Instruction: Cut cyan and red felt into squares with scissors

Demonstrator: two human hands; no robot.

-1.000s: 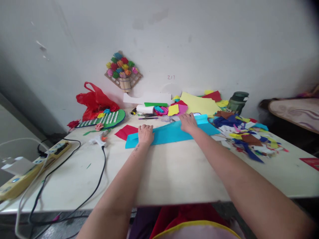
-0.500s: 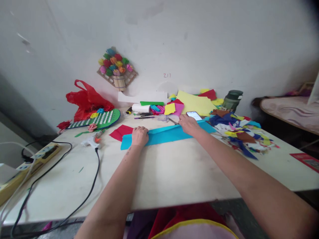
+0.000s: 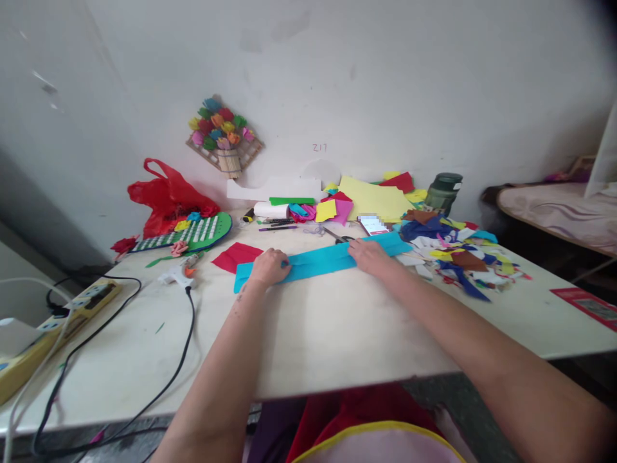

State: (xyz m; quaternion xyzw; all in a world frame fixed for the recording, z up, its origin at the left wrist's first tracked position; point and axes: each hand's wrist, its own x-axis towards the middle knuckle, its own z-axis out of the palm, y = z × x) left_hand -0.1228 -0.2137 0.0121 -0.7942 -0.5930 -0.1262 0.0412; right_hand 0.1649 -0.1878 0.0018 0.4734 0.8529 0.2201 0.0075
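Nearest the wearer, the pale surface supports the work; its front stretch gives both forearms room to reach. To the left, a white glue gun with an orange trigger lies on its side, its black cord trailing towards the front edge, clear of the hands.

The bright blue, long paper-like strip lies crosswise between the forearms and the clutter, slightly slanted. A lengthwise crease or layered edge is visible. The left hand bears on its left part, fingers curled and thumb towards the middle. The right hand bears on its right part, fingers bent over it. Each grip is partly closed; whether either pinches the strip or only presses it, I cannot tell. The wide spacing appears to hold the length straight and flat.

A red angular sheet lies just beside the strip's left end. Dark-handled scissors lie just beyond the right hand, within easy reach. A lit phone lies behind them, screen up, presumably for viewing. Mixed coloured scraps are heaped to the right, beside the green lidded bottle, which stands upright.
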